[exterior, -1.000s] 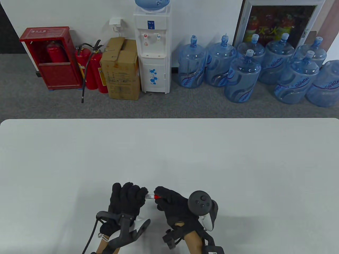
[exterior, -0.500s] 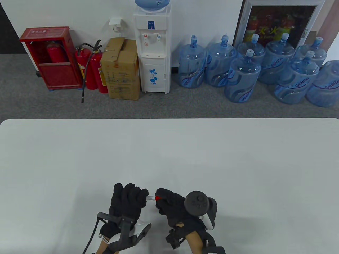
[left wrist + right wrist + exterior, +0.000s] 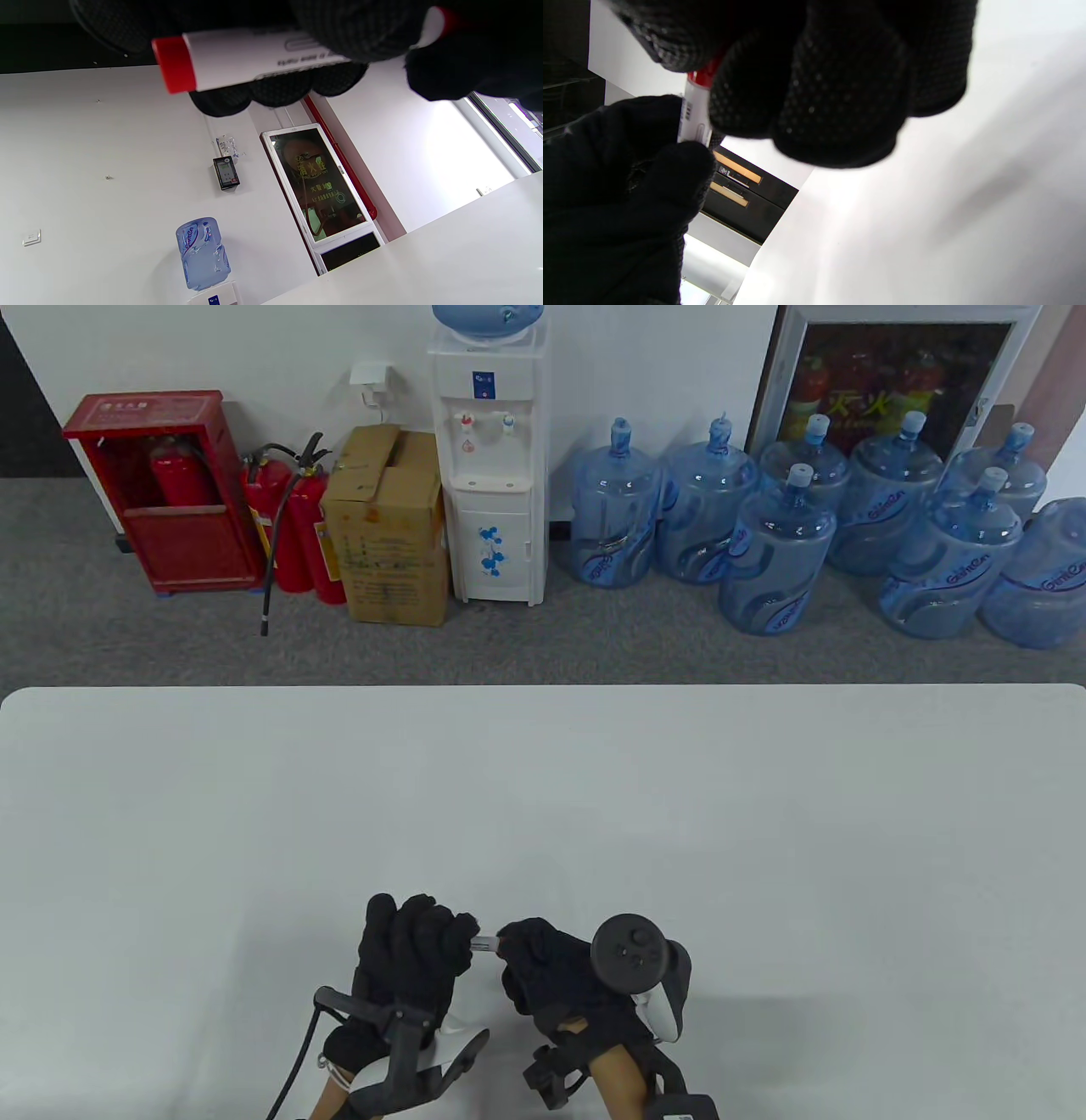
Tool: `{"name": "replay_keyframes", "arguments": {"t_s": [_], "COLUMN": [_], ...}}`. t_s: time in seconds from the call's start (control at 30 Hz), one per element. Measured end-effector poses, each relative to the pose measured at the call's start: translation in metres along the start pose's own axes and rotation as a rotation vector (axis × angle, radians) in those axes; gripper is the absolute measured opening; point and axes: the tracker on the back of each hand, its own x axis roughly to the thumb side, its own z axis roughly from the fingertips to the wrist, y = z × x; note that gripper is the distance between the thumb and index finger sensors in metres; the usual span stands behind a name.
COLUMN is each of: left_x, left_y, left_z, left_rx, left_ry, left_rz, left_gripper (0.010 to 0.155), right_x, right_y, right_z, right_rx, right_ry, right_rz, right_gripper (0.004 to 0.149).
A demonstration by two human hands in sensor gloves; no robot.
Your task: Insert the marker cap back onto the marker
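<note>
Near the desk's (image 3: 543, 780) 6 o'clock edge, the two gloved hands met over a white marker (image 3: 484, 942). The left hand (image 3: 407, 959) had its fingers (image 3: 352, 29) clenched around the marker's barrel, which lay roughly level and pointed toward 3 o'clock in the table view. In the left wrist view the barrel (image 3: 254, 55) showed printed text and a red end plug (image 3: 173, 64) sticking out past the fingers toward 9 o'clock. The right hand (image 3: 551, 976) sat just beside the left one, at its 3 o'clock, with its fingers (image 3: 806, 84) closed over the marker's other end. A sliver of the red cap (image 3: 706, 74) showed between those fingers in the right wrist view, touching the white barrel, so the right hand was grasping the cap at the marker's tip. How far the cap was seated could not be told, since the gloves hid the joint. A tracker (image 3: 632, 954) sat on the back of the right hand. Beyond the desk, at 12 o'clock, stood a water dispenser (image 3: 488, 458), with blue water jugs (image 3: 780, 551) on the floor toward 1 o'clock.
</note>
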Motion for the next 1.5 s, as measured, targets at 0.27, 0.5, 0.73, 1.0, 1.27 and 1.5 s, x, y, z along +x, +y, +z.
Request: {"name": "replay_keyframes", "arguments": {"t_s": [0.27,0.5,0.73,1.0,1.27,1.5], "left_x": [0.003,0.005,0.006,0.005,0.002,-0.003], "left_y": [0.005,0.004,0.004,-0.005,-0.01,-0.007], "left_z": [-0.001,-0.001,-0.001,-0.003,-0.004,-0.004], "left_rx": [0.027,-0.007,-0.029,-0.186,-0.26,-0.187], "left_ry": [-0.015,-0.029,-0.047,-0.091,-0.052,-0.034], "left_rz": [-0.018,0.017,0.049,0.148,0.114,0.087], "left_gripper": [0.049,0.049,0.049,0.051,0.051,0.051], "right_x": [-0.003,0.003,0.008,0.009,0.002,0.012], "right_y": [0.0,-0.003,-0.003,-0.002,-0.006,-0.022], "right_z": [-0.001,0.0,0.0,0.0,0.0,0.003], "right_rx": [-0.003,-0.006,0.018,0.056,0.004,-0.099], "right_ry": [0.039,0.016,-0.027,-0.075,-0.068,-0.084], "right_rz": [-0.085,-0.074,-0.022,0.006,0.003,0.027], "right_gripper": [0.052,0.051,0.05,0.048,0.049,0.046]}}
